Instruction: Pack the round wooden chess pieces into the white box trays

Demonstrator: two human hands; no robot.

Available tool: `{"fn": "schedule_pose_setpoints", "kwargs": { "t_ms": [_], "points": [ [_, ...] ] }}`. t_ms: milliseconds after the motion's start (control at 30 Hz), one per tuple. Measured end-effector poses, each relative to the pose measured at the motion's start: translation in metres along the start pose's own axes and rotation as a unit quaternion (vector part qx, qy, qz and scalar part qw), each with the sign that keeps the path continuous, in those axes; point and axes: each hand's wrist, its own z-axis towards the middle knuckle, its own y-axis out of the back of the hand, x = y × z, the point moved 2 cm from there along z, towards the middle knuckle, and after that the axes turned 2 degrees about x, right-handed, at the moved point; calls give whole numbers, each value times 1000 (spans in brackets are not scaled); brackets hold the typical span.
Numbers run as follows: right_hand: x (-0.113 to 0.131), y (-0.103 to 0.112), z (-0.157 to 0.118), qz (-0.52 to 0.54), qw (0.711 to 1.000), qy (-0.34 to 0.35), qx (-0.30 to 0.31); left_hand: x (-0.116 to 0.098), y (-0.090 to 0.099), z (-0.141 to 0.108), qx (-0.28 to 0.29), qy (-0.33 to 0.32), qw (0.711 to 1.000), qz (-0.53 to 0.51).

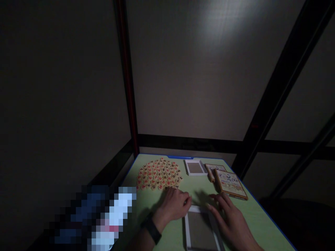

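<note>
Many round wooden pieces with red or black characters (159, 174) lie in one flat layer on the left of the green table. My left hand (175, 203), with a dark band on its wrist, is at their near edge, fingers curled in; what they hold, if anything, is hidden. A shallow white box with a grey-brown bottom (201, 232) lies nearest me, just right of that hand. Over its right edge is my right hand (226, 212), its thumb and fingers apart with nothing seen between them.
A second white tray (195, 167) rests near the table's far edge. To its right lie two flat printed boxes with brown edges (231, 183), one overlapping the other. The green table (259, 216) has a blue rim. A pixelated patch covers the lower left.
</note>
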Motion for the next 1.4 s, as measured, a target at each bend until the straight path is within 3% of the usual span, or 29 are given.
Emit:
{"fn": "schedule_pose_setpoints", "kwargs": {
  "t_ms": [133, 300, 400, 567, 833, 1100, 1400],
  "points": [
    [2, -12, 74, 27, 996, 44, 75, 0, -3, 0, 1, -2, 1000, -5],
    [19, -54, 163, 4, 978, 100, 182, 3, -10, 1, 14, 13, 1000, -18],
    [36, -87, 202, -43, 954, 140, 263, 4, -17, 2, 27, 16, 999, -21],
    [65, -138, 247, -38, 938, 173, 297, 3, -22, 2, 46, 13, 999, -23],
    [84, -182, 256, -50, 922, 195, 332, 4, -25, 4, 67, 21, 997, -42],
    [89, -189, 251, -88, 911, 213, 343, 5, -25, 5, 48, 10, 998, -36],
    [110, -195, 254, -119, 905, 240, 331, 4, -22, 6, 73, 11, 997, -35]
  ]
}}
